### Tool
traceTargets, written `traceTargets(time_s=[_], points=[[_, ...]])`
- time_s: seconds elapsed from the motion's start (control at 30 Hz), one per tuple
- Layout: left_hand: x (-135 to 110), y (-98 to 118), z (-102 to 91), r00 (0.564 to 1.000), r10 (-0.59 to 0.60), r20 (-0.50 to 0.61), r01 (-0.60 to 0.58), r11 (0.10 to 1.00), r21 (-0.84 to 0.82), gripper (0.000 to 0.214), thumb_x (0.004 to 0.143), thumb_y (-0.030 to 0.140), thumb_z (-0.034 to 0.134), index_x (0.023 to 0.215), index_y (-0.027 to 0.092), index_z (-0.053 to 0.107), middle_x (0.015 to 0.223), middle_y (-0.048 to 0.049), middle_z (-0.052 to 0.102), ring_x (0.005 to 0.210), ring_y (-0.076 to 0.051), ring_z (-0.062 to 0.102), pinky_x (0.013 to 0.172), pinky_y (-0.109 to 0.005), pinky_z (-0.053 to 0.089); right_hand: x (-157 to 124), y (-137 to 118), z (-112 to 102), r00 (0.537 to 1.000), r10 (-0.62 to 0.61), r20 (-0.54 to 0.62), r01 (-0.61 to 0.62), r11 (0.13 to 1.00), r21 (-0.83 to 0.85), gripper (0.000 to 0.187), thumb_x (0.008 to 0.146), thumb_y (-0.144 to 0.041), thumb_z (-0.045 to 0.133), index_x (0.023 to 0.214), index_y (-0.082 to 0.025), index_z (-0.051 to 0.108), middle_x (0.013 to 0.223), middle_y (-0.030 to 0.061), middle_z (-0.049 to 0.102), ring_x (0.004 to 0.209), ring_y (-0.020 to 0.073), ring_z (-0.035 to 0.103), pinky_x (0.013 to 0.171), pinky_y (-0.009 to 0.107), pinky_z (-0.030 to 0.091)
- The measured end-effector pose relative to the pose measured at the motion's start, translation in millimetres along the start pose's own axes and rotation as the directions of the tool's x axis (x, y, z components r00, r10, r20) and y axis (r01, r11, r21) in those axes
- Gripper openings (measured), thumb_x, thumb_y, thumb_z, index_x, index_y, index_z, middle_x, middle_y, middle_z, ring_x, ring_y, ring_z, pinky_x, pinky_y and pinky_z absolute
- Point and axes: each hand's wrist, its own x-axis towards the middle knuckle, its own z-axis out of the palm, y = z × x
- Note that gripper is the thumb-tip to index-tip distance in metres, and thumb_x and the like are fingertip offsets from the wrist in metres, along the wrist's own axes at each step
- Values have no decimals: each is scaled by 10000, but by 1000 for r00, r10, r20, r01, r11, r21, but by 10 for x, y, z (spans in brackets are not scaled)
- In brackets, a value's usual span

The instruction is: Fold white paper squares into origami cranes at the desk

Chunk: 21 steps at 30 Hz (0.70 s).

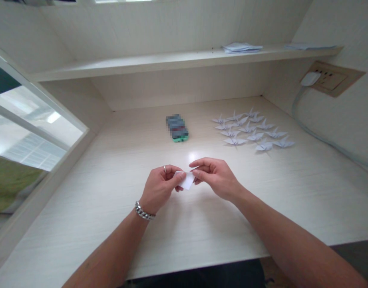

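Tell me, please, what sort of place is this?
Probably a built-in desk nook, perhaps in a home or dormitory: a pale desktop, a shelf above it, and a wall socket.

Matt paper piece (187, 181) — shiny metal bracelet (143, 213) — smooth, wood-grained, softly glossy desktop (112, 172).

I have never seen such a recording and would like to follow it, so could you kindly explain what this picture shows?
There is no machine here: a person works with two bare hands, seen by one camera worn on the head, looking forward and down. The left hand's grip pinches a small piece of white paper, and the right hand's grip holds its right edge. Farther back on the pale desk, white paper cranes stand grouped on the right. Left of them lies an object with a green edge, too pixelated to name. Above runs a shelf bearing more paper.
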Motion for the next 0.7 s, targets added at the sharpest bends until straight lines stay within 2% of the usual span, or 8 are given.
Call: traceTargets(time_s=[0.1,0.17,0.23,0.33,0.4,0.57,0.63,0.7], points=[[-3,11,-1,1000,-16,-5,16,1000,-3,195,758,291,705,736,102,659,543,-4,637,479,-88,548,475,-195,439,21,-1,-48,999,40,5,-40,999,21,286,818,-304,666,1061,-154,646,746,34,712,676,158,694,671,311,572],[-2,12,-2,1000,-20,-15,20,1000,3,196,759,292,702,737,102,659,537,-2,633,474,-86,542,471,-194,432,35,-3,-66,998,55,-28,-54,998,40,277,830,-327,647,1049,-158,646,795,44,718,680,152,692,674,310,572],[2,9,-4,1000,-22,-19,22,1000,5,202,758,298,701,734,103,657,531,1,627,469,-84,533,468,-193,426,40,-11,-66,998,55,-42,-55,998,1,247,848,-358,622,984,-155,659,795,48,713,675,148,681,668,305,563],[8,5,-4,1000,-28,-6,28,1000,12,213,751,309,703,718,104,656,524,2,621,468,-82,525,467,-193,421,28,-31,-38,999,37,6,-36,983,-180,221,853,-358,617,812,-148,671,706,38,686,655,142,652,639,281,529],[8,7,-1,999,-32,2,32,999,16,215,743,311,705,707,106,655,523,4,615,471,-82,523,467,-193,418,17,-41,-17,997,59,39,-49,971,-234,216,840,-327,628,726,-146,658,656,31,668,618,130,628,602,261,501],[-8,28,0,999,-35,29,35,999,21,215,741,316,699,702,110,653,530,8,607,470,-79,513,465,-195,410,15,-61,-43,972,213,104,-210,977,-38,231,812,-349,650,719,-137,645,636,34,668,606,130,641,615,266,516],[-10,31,-2,999,-33,21,33,999,31,214,743,318,697,706,111,653,526,7,604,467,-80,509,463,-196,405,23,-68,-78,958,251,136,-251,968,-17,258,819,-375,641,734,-131,648,685,51,685,643,137,654,646,277,526],[-8,24,-4,999,-33,8,33,998,49,210,743,316,695,710,113,654,521,6,602,466,-82,508,461,-198,400,31,-65,-99,960,247,130,-240,969,-66,282,843,-389,609,734,-131,644,714,59,688,651,135,649,646,276,522]])
